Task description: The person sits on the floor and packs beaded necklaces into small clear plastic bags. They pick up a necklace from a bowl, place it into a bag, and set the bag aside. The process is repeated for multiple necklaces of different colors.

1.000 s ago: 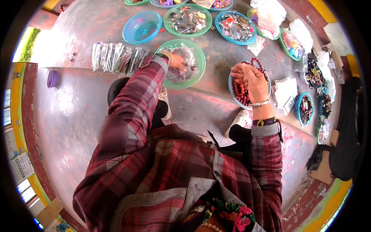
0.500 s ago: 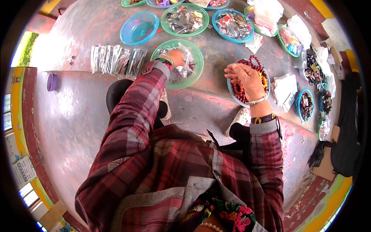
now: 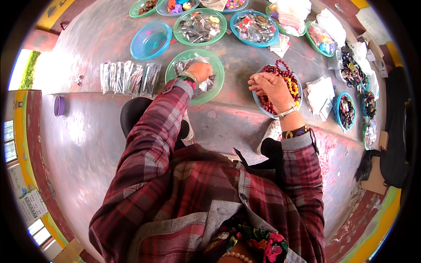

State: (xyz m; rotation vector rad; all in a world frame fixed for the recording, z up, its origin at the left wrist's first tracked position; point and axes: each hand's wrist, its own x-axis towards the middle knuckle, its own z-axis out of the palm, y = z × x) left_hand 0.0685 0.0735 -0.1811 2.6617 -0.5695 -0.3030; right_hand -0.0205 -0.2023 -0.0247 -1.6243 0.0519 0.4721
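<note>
My left hand [image 3: 200,71] is down in a pale green basin [image 3: 220,81] of clear plastic bags with small dark items [image 3: 208,87]. Its fingers look curled onto a clear plastic bag [image 3: 199,57], though the fingertips are hidden. Over a light blue basin [image 3: 259,110] hovers my right hand [image 3: 275,90], its fingers loosely bent and apart, with nothing visible in it. That basin holds dark red bead strings [image 3: 283,70] and some yellow beads [image 3: 293,87], partly covered by the hand.
Packed clear sleeves [image 3: 130,79] lie in a row at left, near small scissors [image 3: 78,79]. Beyond are an empty blue basin [image 3: 151,40] and basins of bagged trinkets [image 3: 199,26]. White packets [image 3: 319,96] and a blue bowl of beads [image 3: 346,112] sit right. A raised step edge [image 3: 237,108] crosses in front.
The whole view has shifted slightly. The clear bag that stood up beside my left hand now lies lower, mostly beneath and behind it. My right hand stays above the beads, fingers a little lower.
</note>
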